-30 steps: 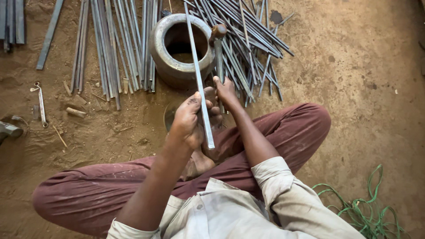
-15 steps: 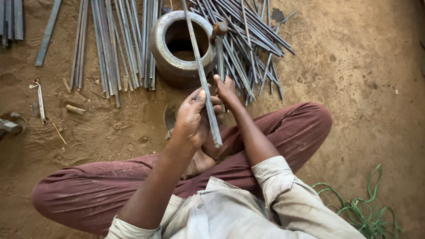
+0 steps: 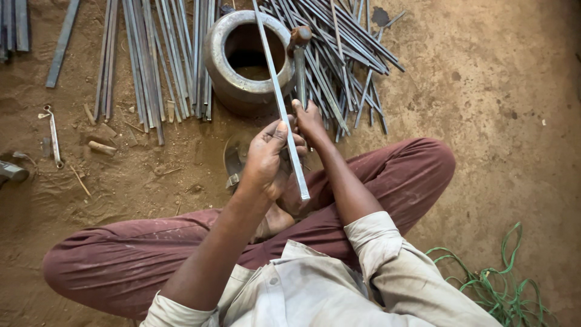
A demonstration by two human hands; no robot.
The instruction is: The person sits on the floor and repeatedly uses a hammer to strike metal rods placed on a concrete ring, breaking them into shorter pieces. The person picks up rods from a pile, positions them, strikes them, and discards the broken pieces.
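The person is sitting cross-legged on the dirt floor (image 3: 496, 121), and the left hand (image 3: 266, 160) is closing its grip around a long flat metal strip (image 3: 279, 100) near its lower end, thumb on one face and fingers wrapping behind. The strip is running up and away from the lap, crossing over the rim of a round metal pot (image 3: 242, 60) and leaving the top of the view, so most of its length is hanging out unsupported beyond the grip. It is looking stiff and thin, probably steel, and I am judging it fairly light for one hand but top-heavy held this low; the narrow edges could bite, and the smooth faces may be slippery, so the hold low down with the thumb pressing flat seems sensible. The right hand (image 3: 310, 121) is closing around the handle of a hammer (image 3: 299, 57), whose head is sitting up near the pot's rim; a hammer like that is dense at the head and wants a firm hold on the shaft, though I cannot quite tell from here how far along the handle the fingers are sitting. Behind the pot, many more metal rods (image 3: 345, 66) are lying fanned across the ground, with another batch (image 3: 151, 60) to the left. A tangle of green cord (image 3: 502, 284) is lying by the person's right side.
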